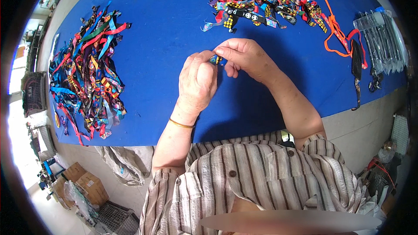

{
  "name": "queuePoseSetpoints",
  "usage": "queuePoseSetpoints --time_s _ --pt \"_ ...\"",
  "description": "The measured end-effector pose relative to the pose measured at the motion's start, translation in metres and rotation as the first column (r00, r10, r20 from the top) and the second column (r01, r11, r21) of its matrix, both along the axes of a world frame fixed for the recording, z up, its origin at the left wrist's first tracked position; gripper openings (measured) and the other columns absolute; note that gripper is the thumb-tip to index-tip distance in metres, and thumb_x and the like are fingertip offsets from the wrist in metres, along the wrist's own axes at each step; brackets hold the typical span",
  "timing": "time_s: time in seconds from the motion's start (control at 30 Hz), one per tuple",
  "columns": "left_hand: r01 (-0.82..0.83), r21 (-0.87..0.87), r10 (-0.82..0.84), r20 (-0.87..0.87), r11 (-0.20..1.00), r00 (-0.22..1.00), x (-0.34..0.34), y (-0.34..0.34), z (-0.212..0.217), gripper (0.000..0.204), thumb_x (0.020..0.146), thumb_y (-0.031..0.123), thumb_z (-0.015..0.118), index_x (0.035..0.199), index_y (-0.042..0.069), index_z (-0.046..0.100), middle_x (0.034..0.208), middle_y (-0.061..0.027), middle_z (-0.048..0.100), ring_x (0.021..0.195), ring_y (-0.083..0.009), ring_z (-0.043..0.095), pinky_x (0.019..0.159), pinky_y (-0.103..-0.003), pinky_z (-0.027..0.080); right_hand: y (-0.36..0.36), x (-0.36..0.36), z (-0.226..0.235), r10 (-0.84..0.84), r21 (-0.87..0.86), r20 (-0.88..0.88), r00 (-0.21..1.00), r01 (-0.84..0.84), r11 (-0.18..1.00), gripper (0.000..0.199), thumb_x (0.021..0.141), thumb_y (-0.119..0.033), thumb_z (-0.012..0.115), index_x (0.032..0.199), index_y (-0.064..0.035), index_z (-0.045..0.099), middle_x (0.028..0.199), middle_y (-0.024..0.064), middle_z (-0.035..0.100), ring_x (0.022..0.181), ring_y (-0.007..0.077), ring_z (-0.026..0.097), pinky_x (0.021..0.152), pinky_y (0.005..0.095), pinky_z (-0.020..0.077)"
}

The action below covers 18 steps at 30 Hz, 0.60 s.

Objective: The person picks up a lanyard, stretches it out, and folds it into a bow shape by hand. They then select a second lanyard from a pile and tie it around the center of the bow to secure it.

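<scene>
Over the middle of the blue table (161, 30), both my hands meet at a small piece of patterned strap (218, 60) in blue, yellow and black. My left hand (198, 80) is closed round most of it, so only a short end shows. The thumb and forefinger of my right hand (246, 57) pinch at that end, its other fingers curled below. To the left lies a heap of loose, many-coloured straps (93, 76). At the far side spreads a pile of short, bright patterned straps (265, 0), many of them looped.
Orange and red straps (333, 30) and a black strap (356, 58) lie at the right. Beside them is a stack of clear plastic bags (381, 39). On the floor at the lower left stand cardboard boxes (91, 187) and a wire crate (115, 217), near a pale sack (124, 163).
</scene>
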<state>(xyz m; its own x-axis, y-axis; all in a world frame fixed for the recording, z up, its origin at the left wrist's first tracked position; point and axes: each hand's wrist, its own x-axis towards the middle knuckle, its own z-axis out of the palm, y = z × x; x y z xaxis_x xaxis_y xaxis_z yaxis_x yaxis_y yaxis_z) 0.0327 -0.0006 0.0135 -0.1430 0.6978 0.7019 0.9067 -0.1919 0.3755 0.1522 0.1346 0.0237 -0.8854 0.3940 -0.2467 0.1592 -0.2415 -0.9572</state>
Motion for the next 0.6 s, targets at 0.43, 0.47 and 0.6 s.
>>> queuePoseSetpoints --time_s 0.43,0.47,0.6 --pt "-0.052 0.017 0.053 -0.050 0.999 0.997 0.003 0.002 -0.004 0.029 0.069 -0.012 0.071 0.082 0.002 0.049 0.098 -0.0168 0.066 0.081 -0.0312 0.064 0.072 -0.038 0.053 0.005 0.003 0.002 0.009 0.117 0.049 0.999 -0.014 0.993 0.022 0.094 -0.021 0.063 0.095 0.0003 0.066 0.068 0.0019 0.061 0.057 0.0081 0.054 0.052 0.0230 0.0424" --pt "-0.092 0.021 0.093 -0.048 0.996 0.995 0.003 0.002 -0.004 0.028 0.068 -0.011 0.073 0.081 0.002 0.051 0.099 -0.0171 0.066 0.080 -0.0308 0.064 0.072 -0.038 0.053 0.004 0.002 0.000 -0.052 0.183 0.010 0.999 0.049 0.982 0.022 0.094 -0.021 0.063 0.094 0.0008 0.065 0.070 0.0018 0.061 0.060 0.0081 0.055 0.055 0.0238 0.0437" --pt "-0.120 0.028 0.121 -0.040 0.992 0.992 0.005 0.001 -0.006 0.025 0.068 -0.009 0.075 0.078 0.001 0.055 0.102 -0.0179 0.063 0.083 -0.0299 0.064 0.071 -0.037 0.054 0.000 -0.003 -0.013 -0.258 0.375 -0.175 0.950 0.307 0.875 0.014 0.098 -0.017 0.058 0.095 -0.0034 0.059 0.071 -0.0047 0.052 0.058 0.0023 0.044 0.049 0.0208 0.0355"
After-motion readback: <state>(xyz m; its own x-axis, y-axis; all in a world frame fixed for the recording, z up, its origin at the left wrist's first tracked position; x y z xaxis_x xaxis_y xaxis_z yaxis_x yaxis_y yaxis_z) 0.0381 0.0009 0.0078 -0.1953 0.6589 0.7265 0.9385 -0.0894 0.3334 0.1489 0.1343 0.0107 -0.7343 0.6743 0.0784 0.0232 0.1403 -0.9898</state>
